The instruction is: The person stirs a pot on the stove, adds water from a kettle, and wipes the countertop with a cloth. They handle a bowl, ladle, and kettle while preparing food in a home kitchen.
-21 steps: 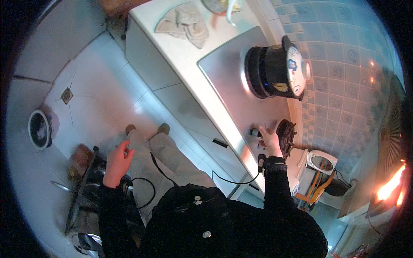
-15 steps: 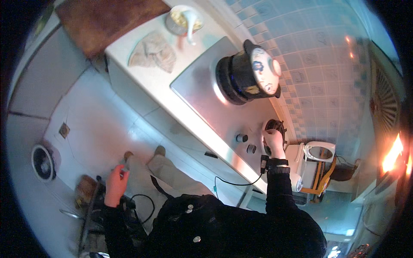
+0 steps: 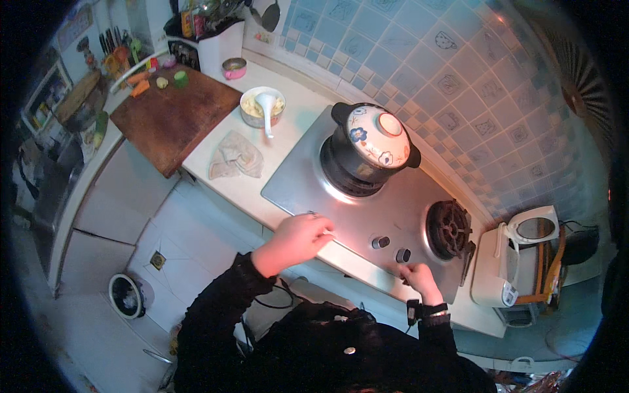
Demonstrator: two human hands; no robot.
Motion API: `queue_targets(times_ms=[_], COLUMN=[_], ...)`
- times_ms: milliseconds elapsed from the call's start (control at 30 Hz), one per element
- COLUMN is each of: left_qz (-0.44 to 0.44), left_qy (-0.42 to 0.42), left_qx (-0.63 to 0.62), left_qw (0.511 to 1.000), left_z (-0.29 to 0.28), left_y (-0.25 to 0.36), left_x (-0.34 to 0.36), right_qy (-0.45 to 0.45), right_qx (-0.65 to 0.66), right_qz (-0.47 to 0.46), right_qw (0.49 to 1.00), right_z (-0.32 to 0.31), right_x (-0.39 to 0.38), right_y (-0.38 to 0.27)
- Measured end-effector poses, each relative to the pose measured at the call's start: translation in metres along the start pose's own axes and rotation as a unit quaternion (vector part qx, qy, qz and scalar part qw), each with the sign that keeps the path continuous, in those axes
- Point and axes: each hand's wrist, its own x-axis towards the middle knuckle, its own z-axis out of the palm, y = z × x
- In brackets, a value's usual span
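My left hand (image 3: pixel 298 239) hangs over the front of the steel gas hob (image 3: pixel 295 177), its fingers loosely bent apart and nothing visible in them. My right hand (image 3: pixel 418 278) has curled fingers at the hob's front edge, just below the right control knob (image 3: pixel 403 255); whether they hold anything is unclear. The left knob (image 3: pixel 380 242) sits between my hands. A black pot with a white floral lid (image 3: pixel 373 137) stands on the left burner. The right burner's black grate (image 3: pixel 449 226) is bare.
A cloth (image 3: pixel 236 157) and a bowl with a white spoon (image 3: pixel 255 105) lie left of the hob. A wooden board (image 3: pixel 167 124) bears cut vegetables (image 3: pixel 141 85). A white appliance (image 3: pixel 491 272) stands right of the hob. A bin (image 3: pixel 126 295) is on the floor.
My view has swung toward the counter. My left hand has risen from beside my legs to over the hob's front. My right hand has drawn back from beside the right burner.
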Motion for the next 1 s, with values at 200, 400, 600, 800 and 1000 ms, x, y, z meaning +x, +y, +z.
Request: queue_targets(times_ms=[200,400,600,800,1000], left_qz=[0.116,0.131,0.209,0.195,0.226], left_qy=[-0.023,0.011,-0.223,-0.278,-0.327], left_qx=[0.116,0.282,0.468,0.424,0.395], left_qw=[0.986,0.95,0.829,0.84,0.828], left_z=[0.016,-0.014,0.006,0.017,-0.012], left_y=[0.016,0.015,0.019,0.014,0.022], left_x=[0.09,0.248,0.338,0.371,0.379], right_qy=[0.014,0.088,0.141,0.203,0.176], right_qx=[0.015,0.098,0.134,0.193,0.242], right_qz=[-0.013,0.067,0.077,0.128,0.172], right_qw=[1.0,0.989,0.978,0.952,0.938], right_z=[0.009,-0.003,0.03,0.09,0.131], right_x=[-0.015,-0.054,-0.093,-0.123,-0.148], right_y=[0.063,0.056,0.053,0.074,0.073])
